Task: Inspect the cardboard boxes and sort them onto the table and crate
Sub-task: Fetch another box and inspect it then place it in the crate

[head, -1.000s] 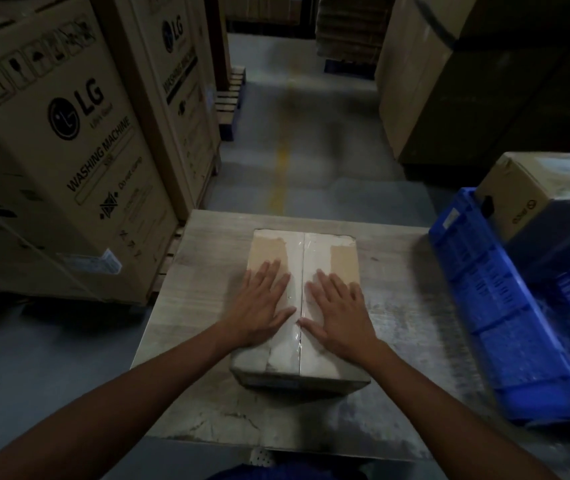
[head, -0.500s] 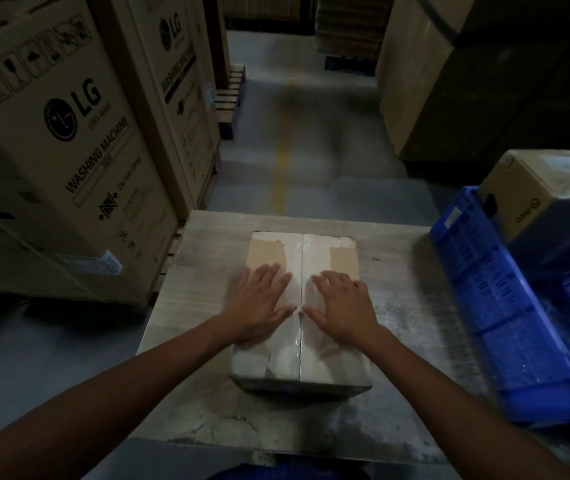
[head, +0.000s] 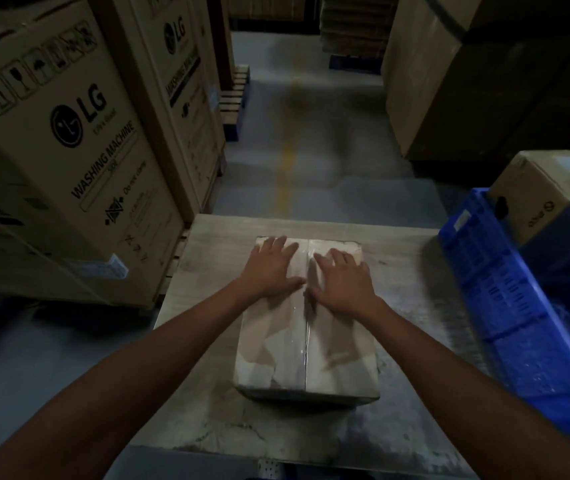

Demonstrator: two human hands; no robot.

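A taped cardboard box [head: 306, 355] lies flat on the small grey table [head: 411, 299], its clear tape seam running away from me. My left hand [head: 271, 270] presses flat on the far left half of its top, fingers spread. Just right of the seam, my right hand [head: 344, 284] lies flat in the same way. A blue plastic crate [head: 505, 306] stands at the table's right side, and a second cardboard box [head: 550, 192] sits in it, sticking up above the rim.
Tall LG washing machine cartons [head: 68, 150] on pallets stand close to the table's left edge. Large stacked cartons [head: 449, 74] stand at the back right. Between them an aisle with a yellow floor line [head: 287, 174] runs away from the table.
Both hands have slid along the box top away from me, from its middle toward its far end. The box has stayed in place.
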